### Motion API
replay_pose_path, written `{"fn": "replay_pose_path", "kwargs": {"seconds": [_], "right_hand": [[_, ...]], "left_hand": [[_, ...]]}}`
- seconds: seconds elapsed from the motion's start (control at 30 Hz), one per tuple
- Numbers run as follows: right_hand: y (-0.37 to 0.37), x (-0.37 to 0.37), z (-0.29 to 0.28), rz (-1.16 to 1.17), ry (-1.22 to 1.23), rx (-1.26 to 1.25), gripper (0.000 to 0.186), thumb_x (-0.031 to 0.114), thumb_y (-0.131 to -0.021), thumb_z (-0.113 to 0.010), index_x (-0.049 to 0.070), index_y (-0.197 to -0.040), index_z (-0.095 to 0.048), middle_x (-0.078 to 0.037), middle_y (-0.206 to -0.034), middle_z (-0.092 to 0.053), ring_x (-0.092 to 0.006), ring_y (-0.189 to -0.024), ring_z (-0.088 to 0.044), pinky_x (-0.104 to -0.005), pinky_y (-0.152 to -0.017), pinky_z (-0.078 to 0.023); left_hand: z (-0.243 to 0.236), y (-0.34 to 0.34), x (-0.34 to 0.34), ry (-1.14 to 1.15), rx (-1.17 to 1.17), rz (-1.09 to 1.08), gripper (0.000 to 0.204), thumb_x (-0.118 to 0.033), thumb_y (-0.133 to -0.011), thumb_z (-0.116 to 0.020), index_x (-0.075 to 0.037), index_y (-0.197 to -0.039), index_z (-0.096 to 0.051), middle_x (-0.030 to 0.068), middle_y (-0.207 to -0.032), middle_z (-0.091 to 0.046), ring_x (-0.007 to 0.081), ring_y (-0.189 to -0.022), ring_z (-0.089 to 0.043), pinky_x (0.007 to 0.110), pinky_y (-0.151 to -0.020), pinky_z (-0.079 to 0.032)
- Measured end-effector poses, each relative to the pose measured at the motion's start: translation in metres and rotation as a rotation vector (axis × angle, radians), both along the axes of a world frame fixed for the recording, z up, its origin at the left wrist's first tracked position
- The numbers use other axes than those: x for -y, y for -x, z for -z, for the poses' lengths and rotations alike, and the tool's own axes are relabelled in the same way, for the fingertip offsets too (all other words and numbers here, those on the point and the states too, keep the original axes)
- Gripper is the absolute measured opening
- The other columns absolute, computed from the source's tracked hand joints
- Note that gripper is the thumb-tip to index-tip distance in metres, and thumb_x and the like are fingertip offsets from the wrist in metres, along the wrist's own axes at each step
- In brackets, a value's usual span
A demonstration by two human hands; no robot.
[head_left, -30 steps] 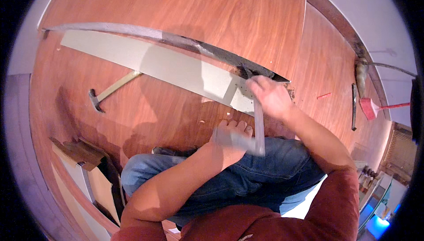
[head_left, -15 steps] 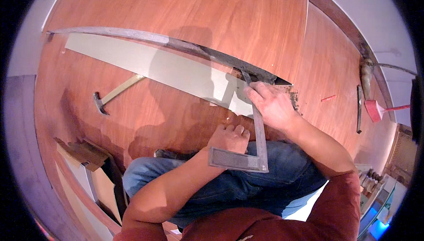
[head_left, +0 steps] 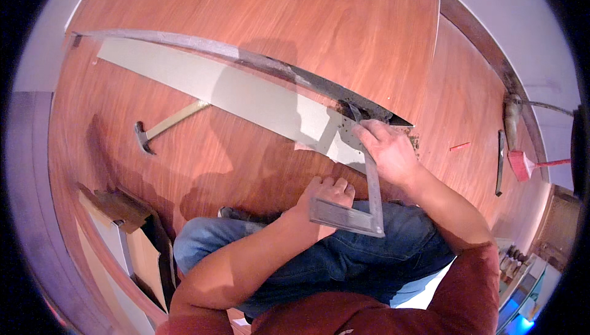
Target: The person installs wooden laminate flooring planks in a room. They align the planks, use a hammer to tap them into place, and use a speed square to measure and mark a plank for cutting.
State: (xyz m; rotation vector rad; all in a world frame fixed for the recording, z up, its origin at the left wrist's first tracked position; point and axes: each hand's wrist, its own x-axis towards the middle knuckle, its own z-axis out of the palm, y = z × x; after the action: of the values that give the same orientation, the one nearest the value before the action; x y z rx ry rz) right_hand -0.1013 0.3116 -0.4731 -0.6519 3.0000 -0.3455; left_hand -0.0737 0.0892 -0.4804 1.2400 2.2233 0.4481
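My right hand (head_left: 391, 152) is closed around the blade of a metal try square (head_left: 373, 190). The blade's far end reaches into the dark, gritty gap (head_left: 369, 112) at the edge of the wood-look boards. The square's thick stock lies across my left wrist and the back of that hand. My left hand (head_left: 329, 197) is curled, knuckles up, in front of my knees; whatever is inside its fingers, if anything, is hidden. A long pale strip (head_left: 209, 86) runs along the gap, its right end torn or chipped near my right hand.
A claw hammer (head_left: 166, 127) lies on the wood-look floor (head_left: 264, 151) to the left. Right of me are a red stick (head_left: 460, 147), a dark flat bar (head_left: 500, 163) and a red brush (head_left: 521, 165). Open cardboard (head_left: 150, 243) stands at lower left.
The whole view has shifted slightly. The try square's stock has swung a little rightward and away from me over my left hand; my right hand keeps its hold on the blade.
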Motion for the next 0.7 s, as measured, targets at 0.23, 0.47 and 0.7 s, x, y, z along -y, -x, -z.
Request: {"fn": "replay_pose_path", "kwargs": {"seconds": [0.23, 0.47, 0.7], "right_hand": [[0.001, -0.008, 0.001, 0.072, 0.014, 0.072, 0.038, 0.007, -0.090, -0.059, 0.008, -0.128, -0.062, -0.016, -0.125, -0.067, -0.0376, -0.106, -0.070, -0.0469, -0.087, -0.060], [-0.003, -0.011, -0.008, 0.117, -0.027, 0.138, 0.040, 0.011, -0.092, -0.058, 0.010, -0.132, -0.061, -0.013, -0.131, -0.065, -0.0374, -0.112, -0.069, -0.0495, -0.093, -0.056], [-0.005, -0.010, 0.001, 0.018, -0.026, -0.002, 0.041, 0.009, -0.087, -0.062, 0.007, -0.128, -0.062, -0.017, -0.124, -0.067, -0.0355, -0.104, -0.071, -0.0437, -0.086, -0.059]], "left_hand": [[0.005, -0.003, 0.003, -0.066, -0.046, 0.008, 0.034, -0.029, -0.092, -0.057, -0.005, -0.113, -0.068, 0.0159, -0.110, -0.068, 0.0343, -0.104, -0.068, 0.052, -0.088, -0.054], [0.007, -0.003, 0.000, -0.071, -0.031, -0.006, 0.031, -0.028, -0.092, -0.057, -0.005, -0.110, -0.068, 0.0159, -0.109, -0.068, 0.0343, -0.102, -0.069, 0.052, -0.084, -0.054], [0.006, -0.007, 0.002, -0.142, -0.015, -0.057, 0.032, -0.026, -0.093, -0.056, -0.004, -0.112, -0.069, 0.0150, -0.109, -0.069, 0.0334, -0.098, -0.070, 0.049, -0.084, -0.054]]}}
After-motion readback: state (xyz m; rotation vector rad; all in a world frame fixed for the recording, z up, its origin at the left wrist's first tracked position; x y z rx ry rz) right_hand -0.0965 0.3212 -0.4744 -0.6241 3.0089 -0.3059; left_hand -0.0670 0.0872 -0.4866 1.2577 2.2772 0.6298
